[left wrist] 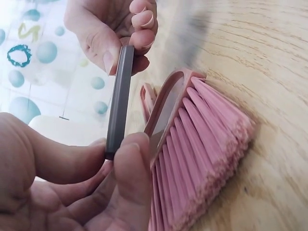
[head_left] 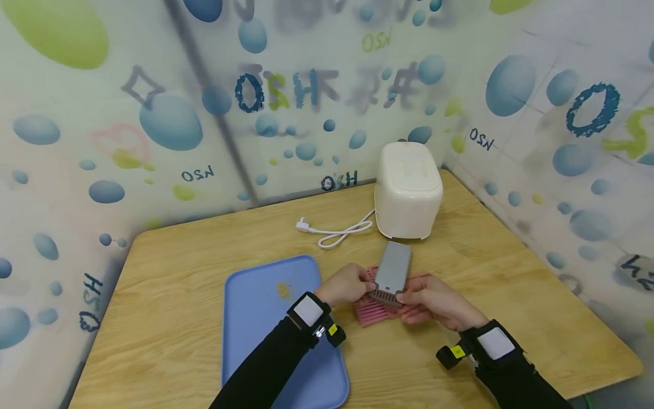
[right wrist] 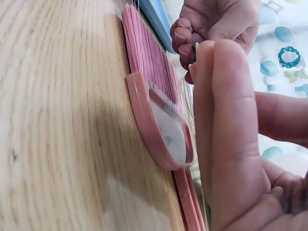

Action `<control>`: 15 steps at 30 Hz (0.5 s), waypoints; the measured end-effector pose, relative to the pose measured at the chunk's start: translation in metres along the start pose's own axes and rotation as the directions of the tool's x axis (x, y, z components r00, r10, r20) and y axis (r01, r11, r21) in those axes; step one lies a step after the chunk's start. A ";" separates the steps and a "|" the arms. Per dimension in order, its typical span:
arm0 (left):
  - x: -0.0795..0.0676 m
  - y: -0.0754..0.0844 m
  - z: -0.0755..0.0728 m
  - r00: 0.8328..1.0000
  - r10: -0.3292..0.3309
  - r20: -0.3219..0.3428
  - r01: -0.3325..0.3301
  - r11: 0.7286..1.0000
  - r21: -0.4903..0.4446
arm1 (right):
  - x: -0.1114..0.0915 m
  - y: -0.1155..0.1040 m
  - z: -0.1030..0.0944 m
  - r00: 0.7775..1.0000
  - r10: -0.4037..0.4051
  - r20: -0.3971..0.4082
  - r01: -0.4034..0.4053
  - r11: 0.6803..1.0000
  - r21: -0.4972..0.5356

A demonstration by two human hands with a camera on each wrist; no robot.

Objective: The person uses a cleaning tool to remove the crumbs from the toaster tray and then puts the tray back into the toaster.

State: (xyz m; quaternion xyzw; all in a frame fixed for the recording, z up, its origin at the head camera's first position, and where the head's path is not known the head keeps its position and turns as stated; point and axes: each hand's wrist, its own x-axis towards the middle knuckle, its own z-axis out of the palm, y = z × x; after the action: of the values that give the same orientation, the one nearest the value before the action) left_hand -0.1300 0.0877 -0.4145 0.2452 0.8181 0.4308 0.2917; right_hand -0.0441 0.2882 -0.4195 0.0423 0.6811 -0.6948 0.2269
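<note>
Both hands hold a flat grey crumb tray by the corners of its slotted near end. My left hand pinches its left corner between thumb and fingers; my right hand pinches the right one. In the left wrist view, only the dark narrow edge of the crumb tray shows, spanning the two hands. A pink brush lies on the table beneath it, bristles toward the near left. The right wrist view shows the brush close up, while fingers hide the crumb tray there.
A blue tray with a small patch of yellowish crumbs lies to the left, under my left forearm. Behind the hands stands a white appliance. Its white cord and plug lie beside it on the wooden table. Printed walls border the table.
</note>
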 end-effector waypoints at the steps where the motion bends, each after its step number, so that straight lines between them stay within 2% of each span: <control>1: 0.002 0.001 0.001 1.000 -0.005 0.005 0.005 1.000 -0.007 | -0.001 0.001 -0.002 1.000 0.000 -0.008 0.000 1.000 0.000; 8: 0.013 0.004 0.009 0.999 -0.030 0.016 0.030 0.999 -0.043 | -0.003 0.002 -0.012 0.994 0.035 -0.103 -0.034 0.999 0.011; 15: 0.023 0.007 0.017 1.000 0.001 0.031 0.001 0.999 -0.055 | -0.007 0.000 -0.024 0.988 0.047 -0.146 -0.053 0.998 -0.036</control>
State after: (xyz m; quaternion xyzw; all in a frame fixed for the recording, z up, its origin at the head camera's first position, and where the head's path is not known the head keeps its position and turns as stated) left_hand -0.1339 0.1156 -0.4224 0.2439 0.8013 0.4491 0.3110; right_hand -0.0437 0.3130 -0.4190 0.1054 0.7082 -0.6703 0.1948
